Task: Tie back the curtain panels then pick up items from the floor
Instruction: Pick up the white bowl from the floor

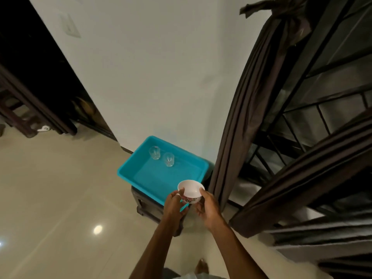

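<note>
A small white bowl (190, 188) with a dark pattern on its outside is held between both hands at the near edge of a turquoise tray (128, 174). My left hand (175, 204) grips its left rim with the thumb on top. My right hand (208, 208) grips its right rim. Two clear glasses (155, 152) (168, 159) stand in the far part of the tray. A dark brown curtain panel (241, 117) hangs gathered and knotted (285, 13) at the top right. A second panel (302, 178) is pulled back lower right.
The tray sits on a low dark wooden stool (147, 206) against the white wall (151, 67). Window grilles (322, 97) lie behind the curtains. Dark wooden furniture (24, 109) stands at the left. Glossy beige floor tiles (60, 198) spread out to the left.
</note>
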`<action>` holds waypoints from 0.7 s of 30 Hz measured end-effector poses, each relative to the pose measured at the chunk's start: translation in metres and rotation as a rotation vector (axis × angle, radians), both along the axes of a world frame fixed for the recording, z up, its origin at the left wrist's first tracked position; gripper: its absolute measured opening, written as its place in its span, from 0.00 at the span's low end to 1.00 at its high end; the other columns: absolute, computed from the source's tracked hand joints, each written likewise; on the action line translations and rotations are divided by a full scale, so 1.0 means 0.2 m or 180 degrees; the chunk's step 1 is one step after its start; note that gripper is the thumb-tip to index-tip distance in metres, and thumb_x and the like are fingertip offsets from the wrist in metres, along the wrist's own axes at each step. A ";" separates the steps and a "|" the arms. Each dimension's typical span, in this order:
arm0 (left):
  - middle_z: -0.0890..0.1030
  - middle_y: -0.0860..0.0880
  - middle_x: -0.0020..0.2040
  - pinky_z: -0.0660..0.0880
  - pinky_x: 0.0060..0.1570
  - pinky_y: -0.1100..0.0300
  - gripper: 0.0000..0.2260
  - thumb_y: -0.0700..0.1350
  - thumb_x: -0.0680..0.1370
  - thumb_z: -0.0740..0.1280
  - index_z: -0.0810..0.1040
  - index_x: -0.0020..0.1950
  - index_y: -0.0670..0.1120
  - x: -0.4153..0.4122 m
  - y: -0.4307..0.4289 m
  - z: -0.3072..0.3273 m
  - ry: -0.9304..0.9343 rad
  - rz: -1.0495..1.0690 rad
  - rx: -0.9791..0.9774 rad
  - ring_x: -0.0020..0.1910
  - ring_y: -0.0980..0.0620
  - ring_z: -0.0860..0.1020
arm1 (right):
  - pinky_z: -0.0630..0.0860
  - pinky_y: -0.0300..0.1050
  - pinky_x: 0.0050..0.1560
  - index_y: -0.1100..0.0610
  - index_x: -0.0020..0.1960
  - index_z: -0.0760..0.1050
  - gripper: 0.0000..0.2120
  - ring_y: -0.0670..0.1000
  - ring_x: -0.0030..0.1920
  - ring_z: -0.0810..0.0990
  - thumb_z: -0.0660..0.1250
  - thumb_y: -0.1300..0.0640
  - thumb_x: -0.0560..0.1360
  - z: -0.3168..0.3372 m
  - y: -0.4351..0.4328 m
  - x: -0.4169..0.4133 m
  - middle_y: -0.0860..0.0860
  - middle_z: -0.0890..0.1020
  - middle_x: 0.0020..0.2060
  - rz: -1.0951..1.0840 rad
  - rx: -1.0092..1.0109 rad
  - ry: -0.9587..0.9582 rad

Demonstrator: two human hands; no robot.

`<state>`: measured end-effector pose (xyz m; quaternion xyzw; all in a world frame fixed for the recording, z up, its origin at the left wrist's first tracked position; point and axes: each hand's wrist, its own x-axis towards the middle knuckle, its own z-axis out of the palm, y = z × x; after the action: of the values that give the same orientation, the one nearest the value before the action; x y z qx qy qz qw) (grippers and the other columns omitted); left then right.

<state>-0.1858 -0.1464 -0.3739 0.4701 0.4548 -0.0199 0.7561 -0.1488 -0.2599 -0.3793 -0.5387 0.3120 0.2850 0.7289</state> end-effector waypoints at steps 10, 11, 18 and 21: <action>0.81 0.48 0.52 0.78 0.41 0.56 0.03 0.49 0.81 0.67 0.78 0.52 0.52 0.38 0.24 -0.14 0.0249 -0.0740 0.0211 0.52 0.47 0.80 | 0.79 0.50 0.48 0.54 0.65 0.75 0.15 0.57 0.57 0.82 0.68 0.53 0.80 -0.10 0.16 0.23 0.56 0.83 0.57 -0.0307 -0.0150 0.0081; 0.81 0.48 0.53 0.78 0.42 0.56 0.03 0.49 0.81 0.66 0.78 0.53 0.52 0.41 0.28 -0.17 0.0265 -0.0825 0.0277 0.53 0.47 0.80 | 0.80 0.50 0.49 0.54 0.66 0.75 0.15 0.57 0.57 0.82 0.68 0.54 0.81 -0.11 0.20 0.25 0.56 0.83 0.58 -0.0334 -0.0150 0.0059; 0.79 0.50 0.50 0.76 0.37 0.59 0.07 0.41 0.82 0.64 0.78 0.58 0.48 0.69 0.63 -0.36 0.0384 -0.1670 0.0703 0.48 0.51 0.77 | 0.80 0.56 0.62 0.55 0.66 0.73 0.14 0.59 0.60 0.80 0.67 0.56 0.81 -0.19 0.53 0.43 0.58 0.79 0.62 -0.0738 -0.0442 0.0209; 0.80 0.48 0.51 0.78 0.38 0.58 0.11 0.40 0.81 0.63 0.79 0.62 0.45 0.77 0.74 -0.46 0.0493 -0.2025 0.0843 0.48 0.50 0.78 | 0.80 0.54 0.57 0.56 0.67 0.73 0.16 0.61 0.61 0.79 0.68 0.55 0.81 -0.23 0.65 0.53 0.59 0.78 0.62 -0.0795 -0.0598 0.0499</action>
<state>-0.0327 0.0015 -0.4663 0.6794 0.3402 -0.2310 0.6078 -0.0438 -0.1302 -0.4261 -0.5375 0.4577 0.2030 0.6785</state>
